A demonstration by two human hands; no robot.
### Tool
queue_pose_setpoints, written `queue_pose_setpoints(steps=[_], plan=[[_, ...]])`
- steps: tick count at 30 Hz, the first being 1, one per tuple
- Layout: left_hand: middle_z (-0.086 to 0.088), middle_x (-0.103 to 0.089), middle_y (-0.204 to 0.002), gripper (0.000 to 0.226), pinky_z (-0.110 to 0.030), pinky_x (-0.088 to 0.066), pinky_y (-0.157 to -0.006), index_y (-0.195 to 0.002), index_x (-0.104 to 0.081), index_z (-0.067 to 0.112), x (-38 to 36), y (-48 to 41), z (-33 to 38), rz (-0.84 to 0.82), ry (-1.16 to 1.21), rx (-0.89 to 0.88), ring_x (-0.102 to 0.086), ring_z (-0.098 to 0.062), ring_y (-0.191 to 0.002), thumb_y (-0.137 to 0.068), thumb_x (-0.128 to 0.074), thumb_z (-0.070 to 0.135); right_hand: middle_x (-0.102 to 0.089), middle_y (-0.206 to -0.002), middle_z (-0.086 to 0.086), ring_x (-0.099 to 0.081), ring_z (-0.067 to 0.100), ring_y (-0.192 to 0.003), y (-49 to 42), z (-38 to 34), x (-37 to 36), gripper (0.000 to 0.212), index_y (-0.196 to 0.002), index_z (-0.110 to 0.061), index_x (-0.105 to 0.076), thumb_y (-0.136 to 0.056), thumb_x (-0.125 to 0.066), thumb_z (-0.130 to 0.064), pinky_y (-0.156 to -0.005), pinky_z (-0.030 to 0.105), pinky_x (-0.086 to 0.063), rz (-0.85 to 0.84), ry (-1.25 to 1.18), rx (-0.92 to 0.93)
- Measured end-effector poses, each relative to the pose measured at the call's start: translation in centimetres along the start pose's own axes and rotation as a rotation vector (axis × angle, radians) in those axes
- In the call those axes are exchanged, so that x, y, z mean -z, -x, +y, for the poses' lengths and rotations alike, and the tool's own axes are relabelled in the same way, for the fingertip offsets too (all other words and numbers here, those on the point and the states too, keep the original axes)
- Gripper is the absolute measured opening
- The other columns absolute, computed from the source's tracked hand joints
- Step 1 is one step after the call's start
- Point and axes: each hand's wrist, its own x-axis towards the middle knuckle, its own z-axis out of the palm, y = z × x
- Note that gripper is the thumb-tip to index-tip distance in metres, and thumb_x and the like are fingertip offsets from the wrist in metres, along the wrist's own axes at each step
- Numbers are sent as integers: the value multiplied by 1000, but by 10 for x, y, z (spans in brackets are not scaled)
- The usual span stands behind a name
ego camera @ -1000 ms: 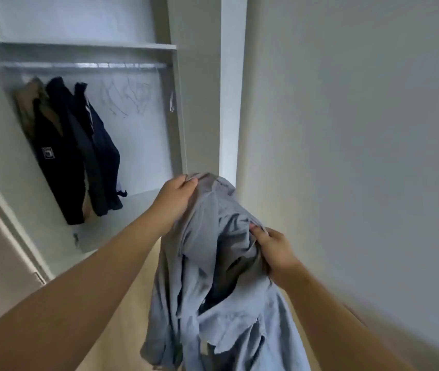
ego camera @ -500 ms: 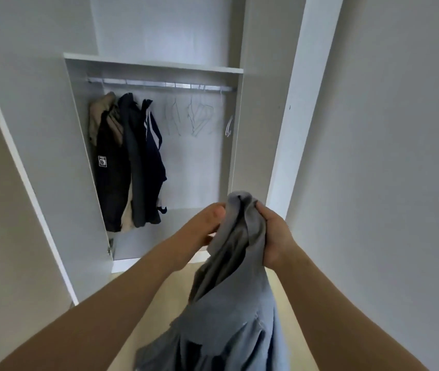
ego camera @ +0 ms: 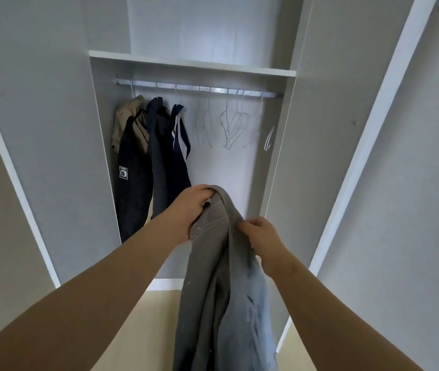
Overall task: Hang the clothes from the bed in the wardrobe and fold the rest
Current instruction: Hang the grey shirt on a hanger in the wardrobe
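A grey shirt (ego camera: 223, 263) is being held up in the lower centre of the frame, in front of the open wardrobe (ego camera: 186, 62). Its lower part is being cut off by the bottom edge, and its sleeves are being lost among bunched folds, so its shape is hard to make out. Its top is being gripped by the left hand (ego camera: 194, 204), whose fingers are being curled over the bunched cloth. A fold lower down and to the right is being pinched by the right hand (ego camera: 262, 236), whose fingertips are partly being hidden by the fabric. Both forearms are being cut off at the lower corners.

In the upper middle of the frame, a metal rail (ego camera: 199, 88) is being partly shaded by the shelf above it. At centre left, four garments are being counted on it: a beige one (ego camera: 127, 113), a black one with a white patch (ego camera: 132, 183), a dark jacket (ego camera: 159, 156) and a navy one with a white stripe (ego camera: 179, 145). They are overlapping, and their hems are being covered by the left forearm. To the right of these, thin wire hangers (ego camera: 235, 124) are being blurred against the pale back panel. Their exact number cannot be told.
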Motion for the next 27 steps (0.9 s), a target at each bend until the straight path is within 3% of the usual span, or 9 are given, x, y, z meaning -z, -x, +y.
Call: queue_pose_setpoints(steps=[4,6,9,12,15,19,21,24,27], plan=[[-5,-57,-67,29,-20,-47,-57,-73,-61,13,19,-77,15,45,-148,-12,-53,-13,-61,-94,-42,7,-60,-92,-7,-56,9,-86,-62,-27,-33,13,-88,-25,-59,-86,-56,-13,-69,21,-43,11,-129,185],[-5,-56,-68,27,-16,-46,-50,-75,-62,14,35,-113,22,31,-193,-8,-52,-13,-60,-94,-43,10,-62,-94,-8,-58,10,-91,-96,-41,-53,19,-89,-27,-59,-84,-54,-9,-77,24,-47,-63,-41,235],[-3,-56,-69,26,-10,-43,-44,-75,-61,16,56,-154,36,-25,-229,-19,-52,-10,-61,-94,-45,11,-60,-88,-13,-58,9,-86,-140,-48,-77,18,-90,-26,-55,-85,-54,-9,-73,20,-46,-51,146,224],[-1,-55,-73,25,-17,-46,-58,-76,-60,16,80,-188,48,-88,-221,-11,-51,-10,-66,-95,-44,11,-62,-91,-6,-59,14,-85,-178,-40,-94,16,-104,-18,-59,-88,-56,-16,-77,25,-48,-103,277,152],[-2,-54,-78,24,-23,-42,-70,-78,-57,16,107,-221,62,-94,-245,-46,-50,-11,-71,-96,-41,10,-67,-104,10,-63,27,-98,-209,-30,-108,22,-108,-8,-65,-90,-54,-16,-88,35,-51,-175,354,38],[-1,-59,-70,23,-16,-49,-52,-76,-62,17,143,-258,73,47,-257,-39,-59,-8,-58,-94,-48,12,-66,-103,15,-62,33,-98,-261,-31,-121,25,-105,-2,-64,-94,-43,-12,-92,43,-51,-110,338,45],[-1,-59,-71,24,-21,-48,-55,-77,-63,23,164,-280,72,140,-344,-14,-59,-10,-64,-95,-48,17,-64,-99,16,-60,33,-94,-292,-37,-128,29,-106,2,-60,-96,-39,-15,-86,40,-50,-46,307,79],[-1,-56,-75,26,-21,-42,-55,-76,-58,25,192,-316,71,281,-561,-42,-50,-14,-65,-97,-44,21,-56,-80,6,-49,20,-72,-336,-53,-132,23,-92,0,-55,-93,-39,-16,-61,26,-40,-10,235,182],[1,-53,-72,24,-23,-38,-53,-74,-53,24,217,-356,70,465,-894,-146,-47,-17,-66,-97,-45,26,-54,-74,-3,-45,8,-65,-388,-79,-132,20,-88,-6,-55,-94,-40,-16,-56,21,-34,-24,236,338]])
